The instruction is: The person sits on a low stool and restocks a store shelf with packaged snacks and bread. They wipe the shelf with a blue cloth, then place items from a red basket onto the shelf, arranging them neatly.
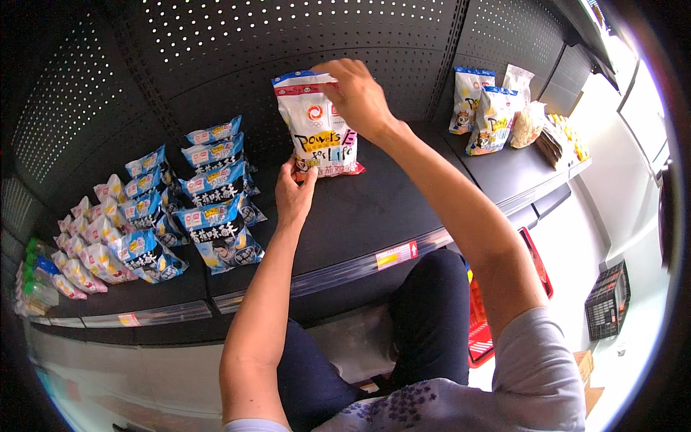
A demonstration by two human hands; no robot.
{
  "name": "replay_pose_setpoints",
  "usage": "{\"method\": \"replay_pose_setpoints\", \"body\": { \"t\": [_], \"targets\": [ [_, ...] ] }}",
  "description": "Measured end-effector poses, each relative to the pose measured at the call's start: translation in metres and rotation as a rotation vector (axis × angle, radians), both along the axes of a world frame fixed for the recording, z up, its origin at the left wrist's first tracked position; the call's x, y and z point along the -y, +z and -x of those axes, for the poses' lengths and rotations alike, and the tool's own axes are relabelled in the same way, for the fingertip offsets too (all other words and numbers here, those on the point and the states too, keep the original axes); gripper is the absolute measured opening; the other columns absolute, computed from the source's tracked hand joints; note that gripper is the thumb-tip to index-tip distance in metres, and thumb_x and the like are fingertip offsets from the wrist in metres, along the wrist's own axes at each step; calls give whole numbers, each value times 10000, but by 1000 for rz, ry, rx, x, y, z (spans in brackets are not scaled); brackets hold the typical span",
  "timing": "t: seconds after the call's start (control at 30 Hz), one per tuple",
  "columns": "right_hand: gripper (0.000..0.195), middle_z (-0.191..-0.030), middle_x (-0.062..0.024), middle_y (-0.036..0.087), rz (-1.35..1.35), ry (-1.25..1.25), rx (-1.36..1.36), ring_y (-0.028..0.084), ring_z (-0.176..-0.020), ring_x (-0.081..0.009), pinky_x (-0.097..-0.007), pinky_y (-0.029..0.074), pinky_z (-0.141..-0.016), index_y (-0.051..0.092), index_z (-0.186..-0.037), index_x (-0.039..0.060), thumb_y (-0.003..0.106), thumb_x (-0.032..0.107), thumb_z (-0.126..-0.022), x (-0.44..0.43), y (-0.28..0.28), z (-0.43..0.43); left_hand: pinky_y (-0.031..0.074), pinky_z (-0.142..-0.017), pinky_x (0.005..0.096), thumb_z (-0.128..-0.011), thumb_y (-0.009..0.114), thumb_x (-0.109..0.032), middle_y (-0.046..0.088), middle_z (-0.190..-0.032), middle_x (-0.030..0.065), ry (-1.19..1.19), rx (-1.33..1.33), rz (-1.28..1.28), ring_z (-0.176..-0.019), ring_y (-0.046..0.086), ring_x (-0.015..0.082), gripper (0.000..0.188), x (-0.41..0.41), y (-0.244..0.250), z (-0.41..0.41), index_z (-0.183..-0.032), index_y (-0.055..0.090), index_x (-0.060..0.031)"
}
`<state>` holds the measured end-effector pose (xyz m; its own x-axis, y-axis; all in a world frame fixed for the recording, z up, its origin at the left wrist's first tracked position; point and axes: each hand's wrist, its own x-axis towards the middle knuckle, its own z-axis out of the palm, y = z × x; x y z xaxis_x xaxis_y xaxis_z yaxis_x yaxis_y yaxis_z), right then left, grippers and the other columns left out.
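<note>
A white snack bag [318, 121] with a red and blue top band stands upright on the black shelf [345, 208]. Its bottom left corner is in the grip of my left hand [294, 191], thumb in front. My right hand [359, 100] is slightly blurred and covers the bag's top right corner. Whether its fingers pinch the bag or only rest against it, I cannot tell.
Left of the bag stand rows of blue snack bags [216, 216] and smaller white-and-pink bags [100, 235]. More white bags [491, 121] are at the right. A price strip [397, 255] lines the shelf edge. Below are a red basket [480, 335] and a black crate [607, 302].
</note>
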<state>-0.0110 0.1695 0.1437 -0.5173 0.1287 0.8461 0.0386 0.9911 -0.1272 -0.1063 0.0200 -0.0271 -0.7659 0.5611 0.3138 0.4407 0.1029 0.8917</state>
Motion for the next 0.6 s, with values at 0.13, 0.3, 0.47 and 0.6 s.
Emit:
{"method": "replay_pose_setpoints", "body": {
  "t": [0.13,0.3,0.47,0.6],
  "targets": [
    [244,-1061,-86,619,513,114,-183,640,-906,-172,-294,566,-668,566,-1204,51,593,139,-978,-8,-39,-36,513,-950,346,-908,720,-250,627,-1240,192,-42,-35,-84,-1089,637,237,574,3,-7,8,-1346,490,42],
    [391,-1084,-102,606,1030,149,107,649,-884,-163,-306,582,-652,453,-1350,69,574,190,-998,-1,-122,-76,517,-890,363,-891,731,-277,675,-1123,169,38,-54,-16,-994,658,239,552,3,-4,5,-1313,533,20],
    [523,-1168,-201,657,1059,122,232,689,-933,-252,-341,591,-634,427,-1412,35,625,184,-952,2,-150,-66,533,-838,354,-886,733,-266,707,-1007,141,43,-62,-29,-898,679,221,503,2,2,-1,-1261,568,26],
    [469,-1166,-235,657,961,134,218,666,-1068,-312,-387,556,-872,511,-1335,-14,640,182,-929,0,-150,-55,539,-794,364,-881,732,-308,711,-942,130,100,-131,70,-841,686,235,484,4,5,-5,-1215,597,15]
  ]
}}
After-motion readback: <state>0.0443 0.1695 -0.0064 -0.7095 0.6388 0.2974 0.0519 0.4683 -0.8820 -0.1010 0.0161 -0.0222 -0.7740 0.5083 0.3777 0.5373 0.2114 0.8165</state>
